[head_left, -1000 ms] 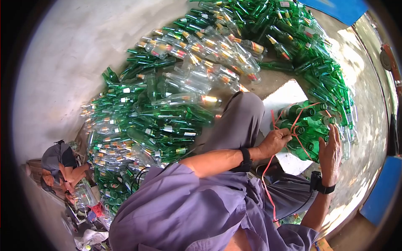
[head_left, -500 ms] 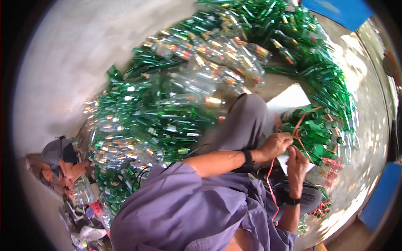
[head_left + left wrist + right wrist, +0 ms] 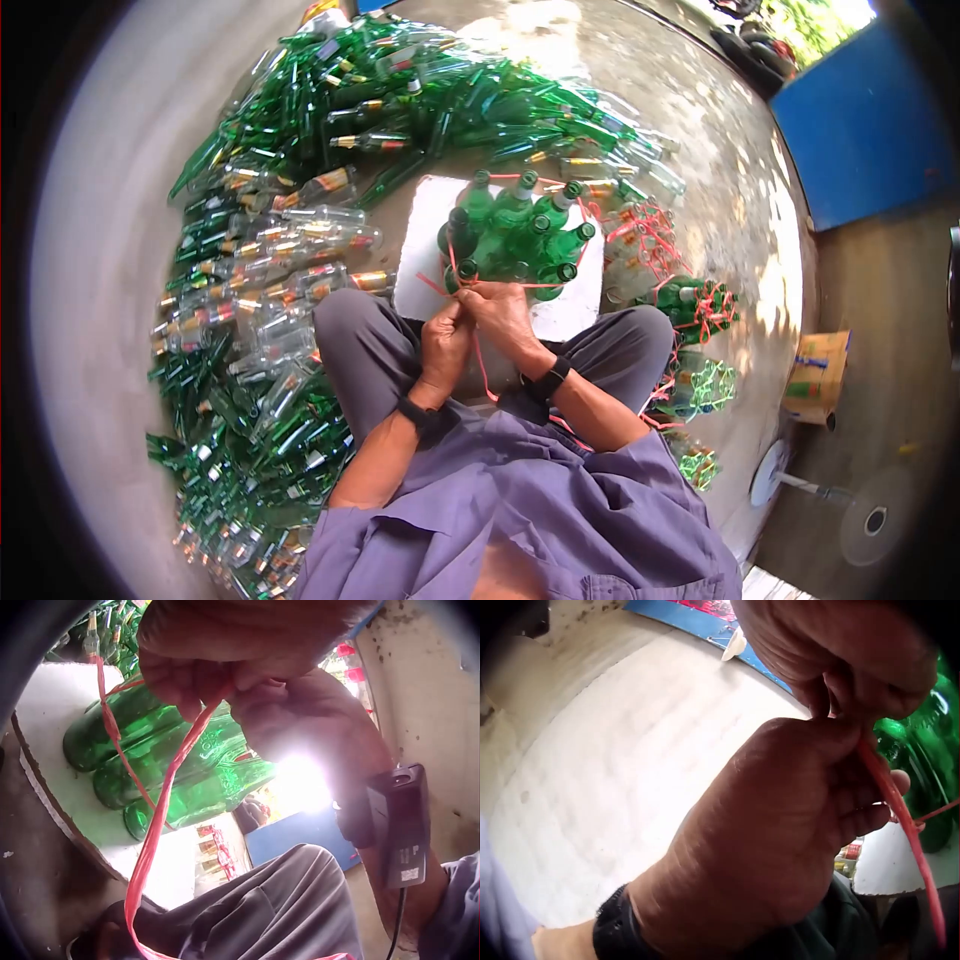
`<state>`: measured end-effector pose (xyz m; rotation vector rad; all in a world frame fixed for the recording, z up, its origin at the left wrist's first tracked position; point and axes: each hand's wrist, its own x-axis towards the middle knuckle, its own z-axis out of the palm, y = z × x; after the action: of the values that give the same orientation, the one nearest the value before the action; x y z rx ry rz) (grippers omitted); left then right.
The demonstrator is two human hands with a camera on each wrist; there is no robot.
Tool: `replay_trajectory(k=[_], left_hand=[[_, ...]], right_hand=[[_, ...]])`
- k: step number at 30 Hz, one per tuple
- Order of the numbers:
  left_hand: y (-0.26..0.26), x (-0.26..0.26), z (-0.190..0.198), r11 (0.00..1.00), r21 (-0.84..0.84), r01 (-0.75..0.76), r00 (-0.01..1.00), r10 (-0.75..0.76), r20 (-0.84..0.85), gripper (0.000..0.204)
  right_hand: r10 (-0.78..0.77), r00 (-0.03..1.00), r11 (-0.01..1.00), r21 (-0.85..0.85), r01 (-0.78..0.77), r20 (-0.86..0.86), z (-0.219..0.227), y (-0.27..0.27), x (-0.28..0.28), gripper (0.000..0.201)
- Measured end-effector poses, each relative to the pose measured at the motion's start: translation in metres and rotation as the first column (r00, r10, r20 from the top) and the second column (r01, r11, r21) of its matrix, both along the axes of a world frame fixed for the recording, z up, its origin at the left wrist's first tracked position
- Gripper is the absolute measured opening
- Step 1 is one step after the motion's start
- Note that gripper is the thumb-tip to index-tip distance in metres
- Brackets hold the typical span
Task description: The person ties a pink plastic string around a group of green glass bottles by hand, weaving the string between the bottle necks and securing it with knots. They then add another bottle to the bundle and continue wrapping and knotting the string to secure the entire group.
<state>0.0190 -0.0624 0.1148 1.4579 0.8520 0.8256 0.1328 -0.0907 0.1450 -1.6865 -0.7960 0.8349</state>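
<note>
Upright green glass bottles (image 3: pixel 512 215) stand in a cluster on a white board (image 3: pixel 420 230) in front of the crossed legs. Pinkish-red plastic string (image 3: pixel 159 817) runs round the cluster, and a loose length hangs down from the hands. At the cluster's near side my left hand (image 3: pixel 443 347) pinches the string between thumb and fingers. Right against it, my right hand (image 3: pixel 506 320) also pinches the string, fingertips meeting the left's. In the right wrist view the string (image 3: pixel 897 802) slants down from the joined fingers. The exact crossing of the string is hidden behind the fingers.
Large heaps of loose green bottles (image 3: pixel 300 110) and clear bottles (image 3: pixel 290 240) lie to the left and behind the board. Tied bottle bundles (image 3: pixel 690 305) line the right side. A cardboard box (image 3: pixel 815 375), a fan (image 3: pixel 868 520) and a blue panel (image 3: pixel 865 125) are farther right.
The head view has swung so the bottles now sit centrally. My right hand, open beside the bottles' far side a second ago, has come back to the left hand and pinches the string there.
</note>
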Motion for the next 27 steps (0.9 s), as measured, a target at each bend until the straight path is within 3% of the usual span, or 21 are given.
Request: replay_trajectory(k=[2,4,6,8,9,10,13,15,16,18,19,23,27], left_hand=[[0.000,-0.004,0.008,1.000,-0.008,0.010,1.000,-0.010,-0.001,0.016],[0.005,-0.010,0.009,0.995,-0.067,0.074,0.991,-0.080,-0.104,0.018],[0.010,-0.011,0.004,0.991,-0.111,0.071,0.996,-0.076,-0.042,0.019],[0.021,-0.025,0.023,0.960,-0.105,0.259,0.916,-0.279,-0.289,0.020],[0.029,-0.029,0.038,0.944,-0.105,0.313,0.838,-0.327,-0.437,0.022],[0.035,-0.033,0.054,0.948,-0.101,0.301,0.840,-0.314,-0.443,0.022],[0.066,-0.056,0.085,0.949,0.173,0.262,0.905,-0.180,-0.385,0.024],[0.104,-0.073,0.098,0.954,0.263,0.145,0.952,-0.062,-0.298,0.027],[0.123,-0.085,0.106,0.956,0.288,0.048,0.975,0.017,-0.220,0.027],[0.157,-0.113,0.125,0.985,0.086,-0.149,0.979,0.159,-0.127,0.026],[0.177,-0.131,0.127,0.970,0.096,-0.224,0.968,0.233,-0.094,0.024],[0.222,-0.212,0.108,0.867,0.084,-0.490,0.870,0.494,-0.020,0.021],[0.208,-0.310,0.062,0.776,0.060,-0.628,0.770,0.631,-0.101,0.017]], right_hand=[[-0.005,0.994,0.999,0.044,0.009,-0.106,-0.004,-0.001,-0.001,0.025],[-0.010,0.991,1.000,0.017,0.012,-0.132,-0.003,-0.002,0.001,0.024],[0.046,0.977,0.999,0.000,-0.047,-0.209,-0.003,-0.001,0.004,0.025],[0.055,0.979,0.998,0.026,-0.051,-0.195,-0.011,0.000,0.004,0.025],[0.054,0.979,0.998,0.034,-0.048,-0.194,-0.013,0.000,0.004,0.026],[0.061,0.979,0.998,0.043,-0.053,-0.195,-0.007,0.002,0.003,0.026],[0.068,0.971,0.997,-0.016,-0.074,-0.228,0.007,0.001,0.003,0.025],[0.115,0.987,0.993,-0.023,-0.118,-0.116,-0.005,-0.002,0.009,0.020],[0.104,0.980,0.995,0.024,-0.101,-0.167,-0.012,-0.001,0.008,0.019],[0.138,0.969,0.989,-0.017,-0.145,-0.204,-0.011,-0.001,0.010,0.021],[0.150,0.971,0.987,-0.033,-0.159,-0.185,-0.005,-0.002,0.012,0.020],[0.106,0.971,0.989,-0.076,-0.125,-0.217,0.009,-0.001,0.007,0.015],[0.128,0.965,0.985,-0.083,-0.150,-0.230,-0.012,-0.001,0.015,0.015]])
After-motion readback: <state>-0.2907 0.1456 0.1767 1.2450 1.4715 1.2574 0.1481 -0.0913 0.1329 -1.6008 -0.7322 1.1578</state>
